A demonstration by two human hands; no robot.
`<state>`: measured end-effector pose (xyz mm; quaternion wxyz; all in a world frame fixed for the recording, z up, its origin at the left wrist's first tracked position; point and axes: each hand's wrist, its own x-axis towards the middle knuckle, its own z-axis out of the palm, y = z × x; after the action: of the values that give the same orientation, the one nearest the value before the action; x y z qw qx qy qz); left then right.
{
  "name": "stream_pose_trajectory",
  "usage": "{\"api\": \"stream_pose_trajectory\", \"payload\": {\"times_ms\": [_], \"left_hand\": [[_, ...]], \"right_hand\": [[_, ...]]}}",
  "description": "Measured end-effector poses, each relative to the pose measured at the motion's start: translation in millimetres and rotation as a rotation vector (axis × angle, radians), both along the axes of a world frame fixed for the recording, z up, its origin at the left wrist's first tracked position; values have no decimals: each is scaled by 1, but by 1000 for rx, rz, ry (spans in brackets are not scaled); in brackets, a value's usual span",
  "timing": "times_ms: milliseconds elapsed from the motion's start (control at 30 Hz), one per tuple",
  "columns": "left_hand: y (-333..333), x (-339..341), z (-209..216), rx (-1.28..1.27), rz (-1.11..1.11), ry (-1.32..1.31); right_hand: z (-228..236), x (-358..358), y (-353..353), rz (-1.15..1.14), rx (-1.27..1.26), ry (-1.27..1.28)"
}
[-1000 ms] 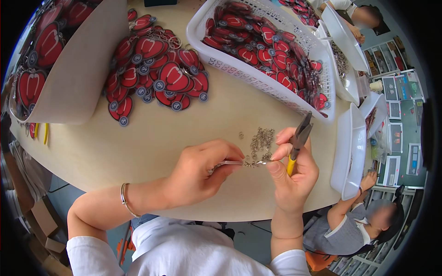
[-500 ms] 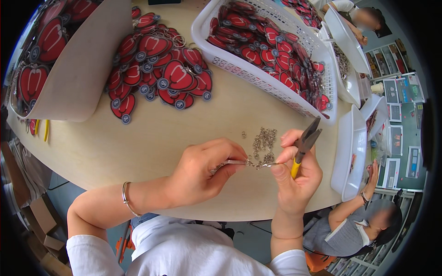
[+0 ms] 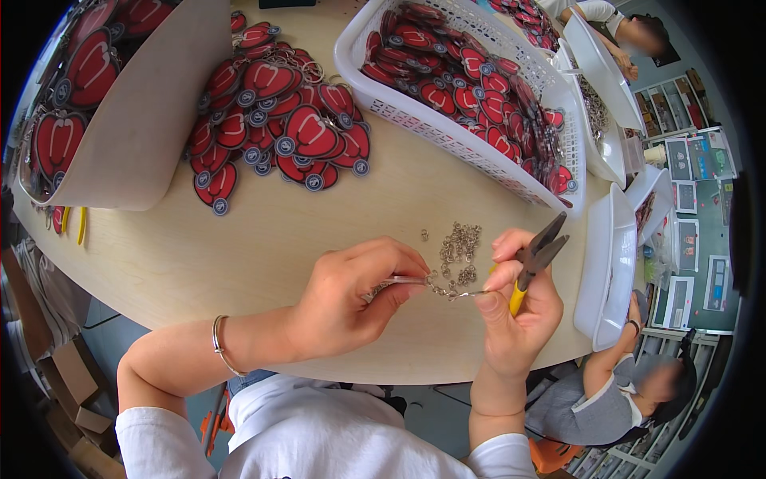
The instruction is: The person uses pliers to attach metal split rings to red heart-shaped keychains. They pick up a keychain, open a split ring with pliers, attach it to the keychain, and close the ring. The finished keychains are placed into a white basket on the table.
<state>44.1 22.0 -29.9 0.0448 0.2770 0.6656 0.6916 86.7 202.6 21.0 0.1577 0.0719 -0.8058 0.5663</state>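
Observation:
My left hand (image 3: 351, 299) pinches a small metal key-ring clasp with a short chain (image 3: 415, 282) over the wooden table (image 3: 263, 247). My right hand (image 3: 515, 311) holds the other end of the chain between thumb and finger and also grips yellow-handled pliers (image 3: 536, 257), jaws pointing up and right. A small heap of loose silver jump rings (image 3: 460, 247) lies on the table just behind both hands.
A pile of red heart-shaped tags (image 3: 275, 132) lies at the back left beside a beige tray (image 3: 136, 120) of more tags. A white basket (image 3: 471, 136) full of tags stands at the back right. White trays (image 3: 610, 263) line the right edge; other people sit beyond.
The pliers in my right hand have tilted, jaws now leaning further right. Both hands stay together on the chain, shifted slightly.

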Motion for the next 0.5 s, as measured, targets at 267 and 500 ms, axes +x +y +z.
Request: {"api": "stream_pose_trajectory", "payload": {"times_ms": [267, 500], "left_hand": [[-7, -6, 5, 35, 101, 293], [-31, -19, 19, -33, 157, 731]], "right_hand": [[5, 2, 2, 58, 114, 21], [7, 3, -2, 145, 433, 126]]}}
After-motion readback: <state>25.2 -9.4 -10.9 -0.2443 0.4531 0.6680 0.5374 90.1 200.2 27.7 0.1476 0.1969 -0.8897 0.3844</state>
